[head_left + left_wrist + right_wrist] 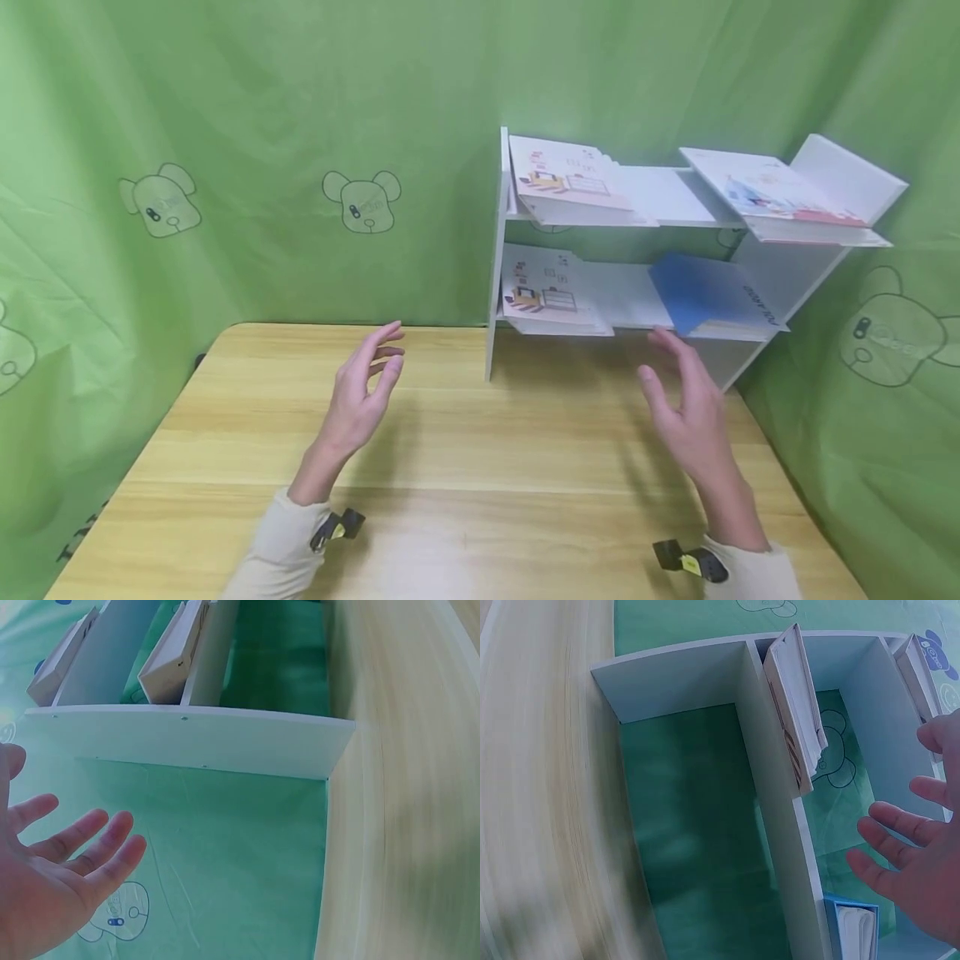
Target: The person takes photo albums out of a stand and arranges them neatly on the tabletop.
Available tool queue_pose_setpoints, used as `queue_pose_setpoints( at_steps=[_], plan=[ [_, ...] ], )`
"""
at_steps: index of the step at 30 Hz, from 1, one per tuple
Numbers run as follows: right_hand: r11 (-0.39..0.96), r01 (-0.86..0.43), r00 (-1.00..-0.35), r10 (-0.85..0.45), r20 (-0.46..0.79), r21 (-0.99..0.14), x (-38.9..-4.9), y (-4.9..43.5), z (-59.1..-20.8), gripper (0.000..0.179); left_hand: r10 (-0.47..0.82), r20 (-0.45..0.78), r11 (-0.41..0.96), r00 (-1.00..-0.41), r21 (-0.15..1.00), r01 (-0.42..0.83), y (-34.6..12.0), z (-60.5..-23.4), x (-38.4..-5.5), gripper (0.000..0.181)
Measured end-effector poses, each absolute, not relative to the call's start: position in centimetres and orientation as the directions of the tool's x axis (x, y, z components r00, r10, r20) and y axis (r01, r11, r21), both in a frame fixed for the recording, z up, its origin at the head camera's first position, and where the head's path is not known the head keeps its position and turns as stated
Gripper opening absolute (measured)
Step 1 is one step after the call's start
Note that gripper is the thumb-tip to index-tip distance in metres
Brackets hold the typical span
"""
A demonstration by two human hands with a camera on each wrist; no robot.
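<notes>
My left hand [362, 400] hovers over the table, left of a white two-tier shelf [497, 267], fingers spread loosely around nothing. My right hand [690, 408] is raised in front of the shelf's right half, its fingers also apart and holding nothing. On the upper tier lie a stack of white illustrated books [570, 179] at the left and another stack of books [780, 192] at the right. The lower tier carries more illustrated books [543, 287] at the left and a blue-and-white folder or book [697, 287] at the right. In the right wrist view, the blue-edged item [855, 930] shows its page ends.
The light wooden table [450, 467] spreads beneath both hands. A green curtain [262, 125] with bear-face drawings hangs behind and at both sides. The shelf's right end panel [847, 179] stands close to the right curtain.
</notes>
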State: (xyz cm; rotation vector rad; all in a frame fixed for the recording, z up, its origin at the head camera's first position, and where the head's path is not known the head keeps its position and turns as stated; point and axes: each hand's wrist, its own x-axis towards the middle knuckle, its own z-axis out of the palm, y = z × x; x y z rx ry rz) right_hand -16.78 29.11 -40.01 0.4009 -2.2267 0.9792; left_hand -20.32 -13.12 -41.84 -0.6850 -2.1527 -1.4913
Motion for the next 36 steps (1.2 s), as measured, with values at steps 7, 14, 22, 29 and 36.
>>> queue_pose_setpoints(
  at_steps=[7,14,22,29,36],
  plan=[
    [0.650,-0.519,-0.723,0.013,0.691,-0.555,-16.9,28.7,-39.7,0.052,0.116,0.603,0.258,-0.790,0.749,0.610,-11.7,-40.0,-19.4,0.043],
    [0.618,-0.520,-0.730,0.036,0.682,-0.590,-16.9,28.5,-39.1,0.053,0.112,0.608,0.227,-0.786,0.754,0.616,-10.3,-37.6,-18.3,0.040],
    [0.574,-0.544,-0.732,0.032,0.681,-0.611,-17.1,28.7,-38.8,0.052,0.119,0.591,0.178,-0.798,0.778,0.603,-9.4,-39.1,-19.9,0.042],
    [0.536,-0.571,-0.724,0.029,0.689,-0.622,-17.4,28.4,-38.0,0.053,0.123,0.581,0.130,-0.805,0.795,0.593,-8.8,-39.9,-21.1,0.043],
    [0.512,-0.555,-0.740,0.058,0.670,-0.656,-17.7,28.2,-37.3,0.050,0.147,0.584,0.084,-0.798,0.797,0.599,-7.7,-39.1,-21.2,0.045]
  ],
)
